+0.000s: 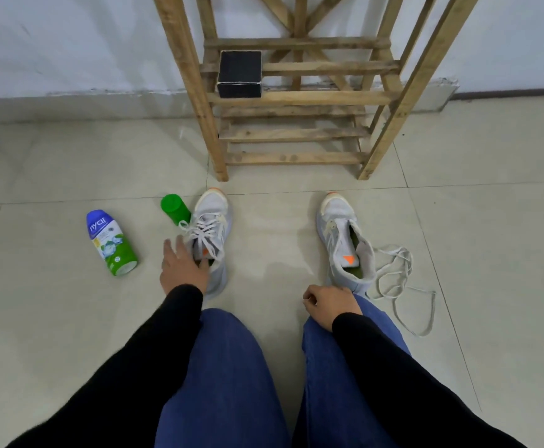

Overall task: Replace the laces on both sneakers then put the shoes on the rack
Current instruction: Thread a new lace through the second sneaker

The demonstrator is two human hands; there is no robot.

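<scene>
In the head view, the task is looking roughly half done, at best. The left sneaker (210, 234), sitting at eleven o'clock from the person's knees, is carrying a lace threaded through its eyelets. The right sneaker (345, 244), at one o'clock, is standing with bare eyelets. A loose lace (393, 279) is lying tangled on the floor just beside it, at its three o'clock. Both shoes are sitting on the tiles, so the wooden rack (296, 98) at twelve o'clock is waiting for them; only a black box (239, 74) is occupying a slat.

The left hand (183, 266) is reaching forward with fingers spread and nearly straight, touching the left sneaker's collar without closing round it. The right hand (328, 302) is resting on the right knee, fingers loosely curled, apparently holding nothing.
</scene>
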